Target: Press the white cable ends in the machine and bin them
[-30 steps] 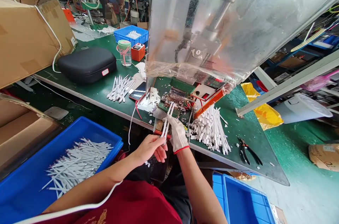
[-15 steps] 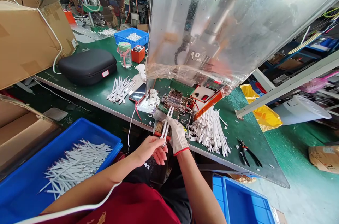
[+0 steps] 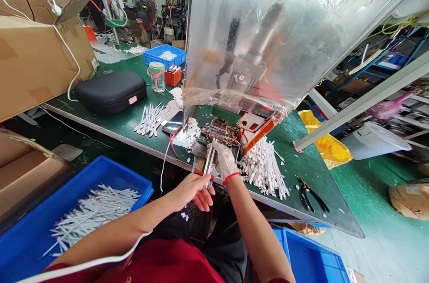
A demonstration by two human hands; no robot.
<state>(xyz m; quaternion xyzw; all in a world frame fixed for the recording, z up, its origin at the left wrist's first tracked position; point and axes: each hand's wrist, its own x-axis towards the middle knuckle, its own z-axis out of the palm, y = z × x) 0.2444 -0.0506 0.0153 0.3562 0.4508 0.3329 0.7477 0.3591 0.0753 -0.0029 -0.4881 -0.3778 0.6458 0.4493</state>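
Your left hand [image 3: 197, 187] and gloved right hand [image 3: 226, 161] were closed on white strips [image 3: 209, 160] near the metal fixture [image 3: 219, 129], apparently aligning them; the next move seemingly called for even ends.

A bare left hand [image 3: 196, 189] and gloved right hand [image 3: 225, 161] hold white strips [image 3: 209, 159] at a green table [image 3: 303, 164].

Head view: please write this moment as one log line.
left hand: bare, holds strips | right hand: gloved, touches strips | pliers: on table
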